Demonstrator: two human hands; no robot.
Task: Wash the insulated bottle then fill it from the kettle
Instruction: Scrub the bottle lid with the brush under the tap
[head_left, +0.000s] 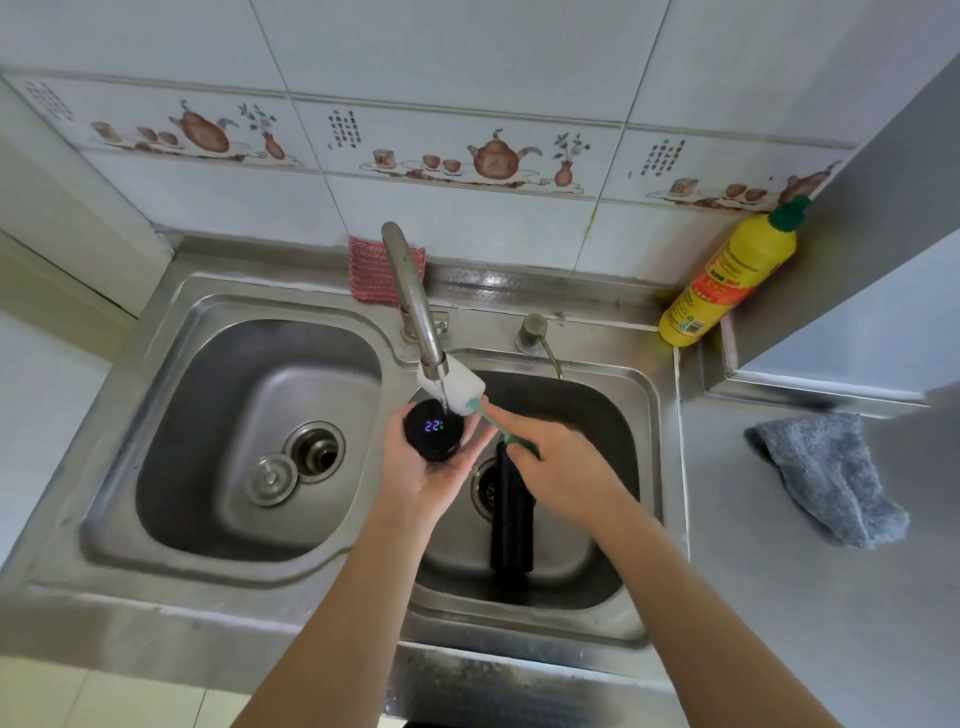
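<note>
- L hand (434, 467) cups the bottle lid (434, 430) w/ lit display under the faucet (415, 306) stream.
- R hand (558, 467) pinches the sponge brush (470, 397).
- Insulated bottle (511, 514) lies in the right basin (644, 415).
- I'd watch for the wet lid slipping; water may harm the display.

two sink basins (218, 519), one tap (410, 296), one yellow bottle (727, 280), one grey cloth (826, 478)

White wall tiles (467, 47) with a teapot border (493, 156) behind a steel counter (805, 597).

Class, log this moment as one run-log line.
left hand: holds lid | right hand: grips brush | tap: running | bottle: in sink
</note>
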